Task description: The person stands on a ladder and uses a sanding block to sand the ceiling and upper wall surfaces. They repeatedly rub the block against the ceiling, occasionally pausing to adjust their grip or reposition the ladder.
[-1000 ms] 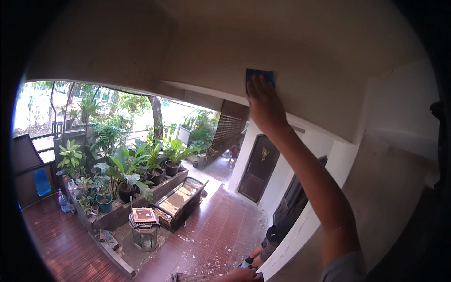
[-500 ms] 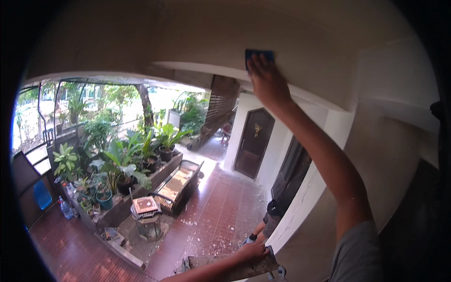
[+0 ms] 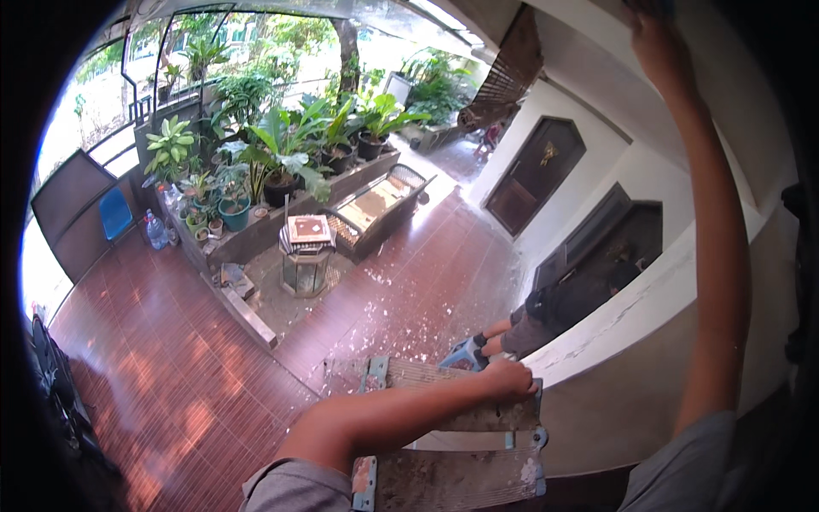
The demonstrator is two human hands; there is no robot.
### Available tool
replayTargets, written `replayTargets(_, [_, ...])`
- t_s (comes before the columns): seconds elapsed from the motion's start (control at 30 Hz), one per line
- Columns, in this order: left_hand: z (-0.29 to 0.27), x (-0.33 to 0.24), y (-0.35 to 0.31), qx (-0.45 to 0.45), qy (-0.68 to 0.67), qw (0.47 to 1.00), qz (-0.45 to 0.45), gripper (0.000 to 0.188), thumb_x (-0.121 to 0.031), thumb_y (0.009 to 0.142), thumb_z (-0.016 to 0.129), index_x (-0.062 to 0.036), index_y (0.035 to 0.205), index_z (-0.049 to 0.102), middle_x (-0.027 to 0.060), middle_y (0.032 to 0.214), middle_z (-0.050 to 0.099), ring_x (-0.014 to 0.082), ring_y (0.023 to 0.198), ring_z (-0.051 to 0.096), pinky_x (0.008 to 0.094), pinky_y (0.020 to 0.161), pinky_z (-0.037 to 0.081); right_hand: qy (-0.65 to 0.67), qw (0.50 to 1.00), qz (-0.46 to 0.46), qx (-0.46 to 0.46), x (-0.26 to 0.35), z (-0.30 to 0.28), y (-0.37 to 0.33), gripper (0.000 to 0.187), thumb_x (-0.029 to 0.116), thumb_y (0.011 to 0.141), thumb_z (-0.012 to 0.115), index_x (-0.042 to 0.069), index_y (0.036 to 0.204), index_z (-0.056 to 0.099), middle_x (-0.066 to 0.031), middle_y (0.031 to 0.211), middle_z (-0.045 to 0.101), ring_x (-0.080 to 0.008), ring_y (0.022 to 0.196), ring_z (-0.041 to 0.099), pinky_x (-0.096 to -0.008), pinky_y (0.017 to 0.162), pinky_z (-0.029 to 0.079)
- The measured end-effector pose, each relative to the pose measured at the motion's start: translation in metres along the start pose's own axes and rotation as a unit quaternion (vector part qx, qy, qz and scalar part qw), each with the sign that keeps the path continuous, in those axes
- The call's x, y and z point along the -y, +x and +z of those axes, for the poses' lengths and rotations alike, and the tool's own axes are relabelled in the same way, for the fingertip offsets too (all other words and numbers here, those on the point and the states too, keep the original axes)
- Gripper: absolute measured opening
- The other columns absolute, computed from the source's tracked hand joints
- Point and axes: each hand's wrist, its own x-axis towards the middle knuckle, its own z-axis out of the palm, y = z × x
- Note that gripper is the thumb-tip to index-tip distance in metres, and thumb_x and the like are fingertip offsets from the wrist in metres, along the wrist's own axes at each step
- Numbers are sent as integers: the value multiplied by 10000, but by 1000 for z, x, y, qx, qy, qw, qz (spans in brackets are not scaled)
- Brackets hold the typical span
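My left hand [image 3: 509, 380] is closed over the upper right edge of a worn stepladder [image 3: 456, 482], its forearm lying across the ladder's top. High at the upper right, my right hand [image 3: 664, 55] reaches up to the pale wall beam [image 3: 725, 47]. Its fingers are partly cut off by the picture's dark rim. They press a dark blue square pad [image 3: 655, 7], of which only a sliver shows; whether it is sandpaper or a sponge I cannot tell.
Below, to the right, another person [image 3: 572, 307] in dark clothes stands on a blue-grey step [image 3: 465, 354] near the dark doors. White flakes litter the red tiled floor [image 3: 392, 299]. Potted plants [image 3: 281, 183], a bench frame [image 3: 380, 205] and a glass-sided stand [image 3: 307, 264] are farther left.
My view has tipped downward and to the left, bringing the ladder and the other person into fuller sight. My right hand with the pad now sits at the picture's upper edge. My left stays on the ladder.
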Motion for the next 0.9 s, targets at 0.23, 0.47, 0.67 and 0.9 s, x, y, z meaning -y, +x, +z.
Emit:
replayTargets(0.23, [2,1,0,-5,4,1000,1,477,-380,922,415,16,837,666,217,799,679,384,748,669,477,701,523,99,995,-19,-27,-1,-2,14,464,184,913,478,-164,1219,477,-330,1290,486,-475,1205,448,-518,1010,390])
replayTargets(0.47, [8,7,5,24,10,1000,3,538,-444,937,397,8,838,670,200,856,691,360,806,680,467,708,533,-22,994,-49,-99,-23,14,11,376,218,965,491,34,1287,554,-164,1382,495,-350,1288,451,-409,1045,406])
replayTargets(0.67, [8,11,6,12,-1,999,40,542,-433,949,357,14,867,654,219,812,681,374,779,675,487,696,530,-50,995,-30,-82,-38,16,26,397,214,960,488,4,1295,531,-182,1370,503,-346,1291,452,-422,1051,403])
replayTargets(0.9, [2,7,-1,18,10,999,33,530,-412,954,350,24,866,639,236,794,670,379,764,671,491,682,529,-16,995,-14,-98,-48,27,25,383,183,916,549,14,1259,569,-165,1370,512,-332,1299,451,-450,1088,360])
